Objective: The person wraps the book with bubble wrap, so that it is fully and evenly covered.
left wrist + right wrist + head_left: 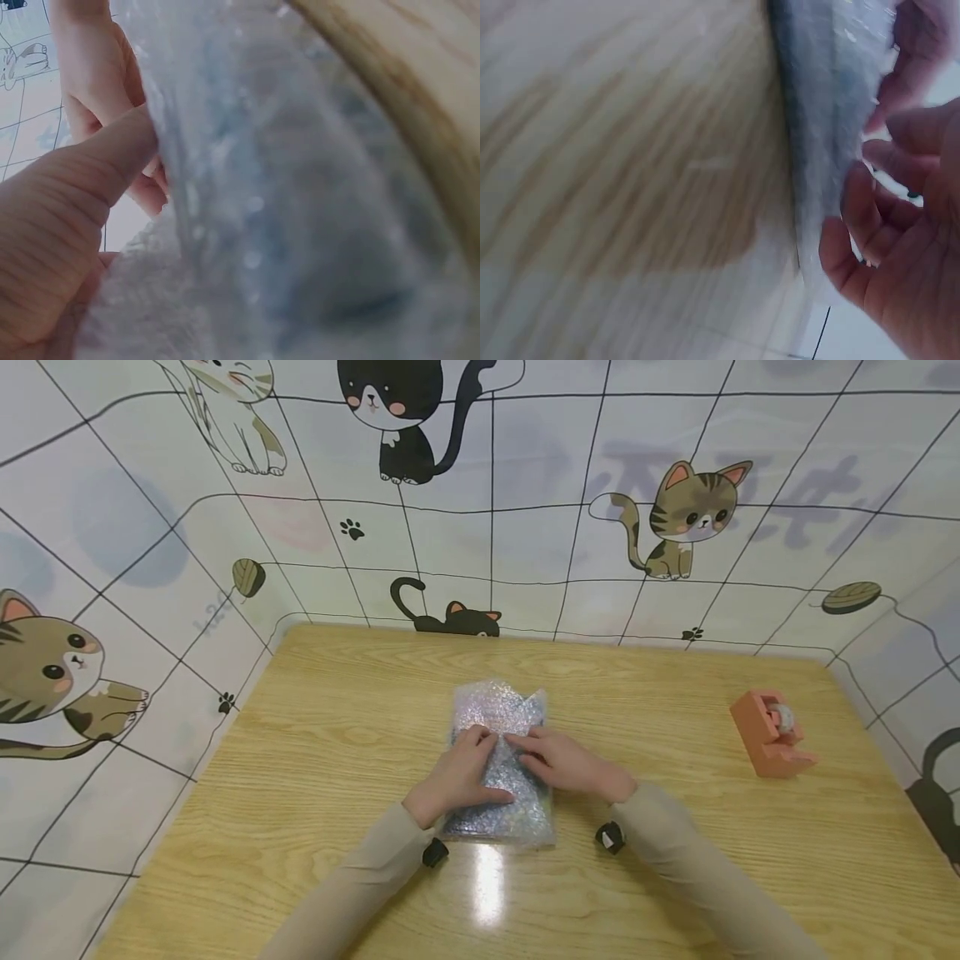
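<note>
The bubble-wrapped parcel [498, 768] lies flat mid-surface [315, 777]; it looks light, soft and slick, with a stiffer flat item inside, so it is probably best held by its long edges or pinned from above. The left hand [462, 774] and right hand [558, 764] rest on top, fingers meeting at a fold. The left thumb [112, 161] presses the wrap, and the right fingers [855, 225] curl against its edge.
</note>
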